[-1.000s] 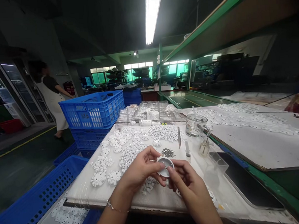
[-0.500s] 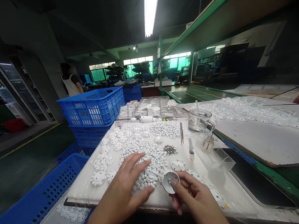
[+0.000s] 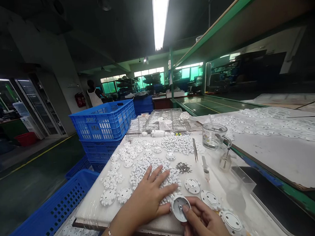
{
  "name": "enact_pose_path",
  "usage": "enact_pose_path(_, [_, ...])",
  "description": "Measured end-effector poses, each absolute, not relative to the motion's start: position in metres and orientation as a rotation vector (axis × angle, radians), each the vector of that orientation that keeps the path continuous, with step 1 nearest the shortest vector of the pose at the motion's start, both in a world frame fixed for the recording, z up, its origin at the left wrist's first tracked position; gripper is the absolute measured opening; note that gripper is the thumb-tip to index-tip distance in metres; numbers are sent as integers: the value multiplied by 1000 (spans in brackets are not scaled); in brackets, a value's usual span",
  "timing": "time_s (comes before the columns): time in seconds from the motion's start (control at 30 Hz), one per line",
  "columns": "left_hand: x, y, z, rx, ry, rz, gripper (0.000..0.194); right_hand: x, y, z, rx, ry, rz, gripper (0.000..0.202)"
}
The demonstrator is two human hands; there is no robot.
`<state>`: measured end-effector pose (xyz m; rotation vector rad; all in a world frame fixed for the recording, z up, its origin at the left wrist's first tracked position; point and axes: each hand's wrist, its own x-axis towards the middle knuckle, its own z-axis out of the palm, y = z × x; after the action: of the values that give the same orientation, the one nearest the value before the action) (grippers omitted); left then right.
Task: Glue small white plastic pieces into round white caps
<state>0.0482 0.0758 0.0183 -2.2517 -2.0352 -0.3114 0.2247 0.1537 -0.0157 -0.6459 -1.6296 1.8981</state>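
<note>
My left hand [image 3: 148, 197] lies with fingers spread over a heap of small white plastic pieces [image 3: 142, 170], its thumb close to the round part. My right hand [image 3: 202, 216] grips a round white plastic cup-shaped part [image 3: 180, 209] between thumb and fingers, its hollow side with a central post facing me. Right of that hand lie white round discs with dark holes, one disc [image 3: 192, 185] farther back and another [image 3: 231, 220] nearer. A small pile of dark metal bits [image 3: 183, 167] sits beyond the heap, beside tweezers [image 3: 195, 150] and a syringe [image 3: 206, 169].
A glass mug [image 3: 214, 136] and a small glass bottle [image 3: 225, 162] stand at the right, near a dark flat panel [image 3: 280, 199]. Stacked blue crates [image 3: 101, 123] rise at the left. Clear trays [image 3: 165, 117] lie at the back. A person [image 3: 94, 95] stands far off.
My left hand has moved right and down onto the white pieces, its fingers spreading. The right hand still holds the round part. The camera view has shifted, and the distant person appears farther right.
</note>
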Motion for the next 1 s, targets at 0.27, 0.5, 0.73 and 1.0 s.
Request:
enact_pose_path(0.27, [43, 86, 12, -2222, -1976, -325, 54, 223, 154, -19, -608, -1615, 1917, 59])
enact_pose_path(0.5, [47, 74, 15, -2230, -1817, -364, 43, 223, 154, -20, -628, -1629, 1893, 63])
enact_pose_path(0.73, [49, 68, 15, -2217, -1598, -512, 26, 224, 157, -26, -639, -1651, 1898, 65])
enact_pose_path(1.0, [55, 61, 18, -1978, -1444, -877, 18, 222, 156, -25, -653, -1626, 1889, 66])
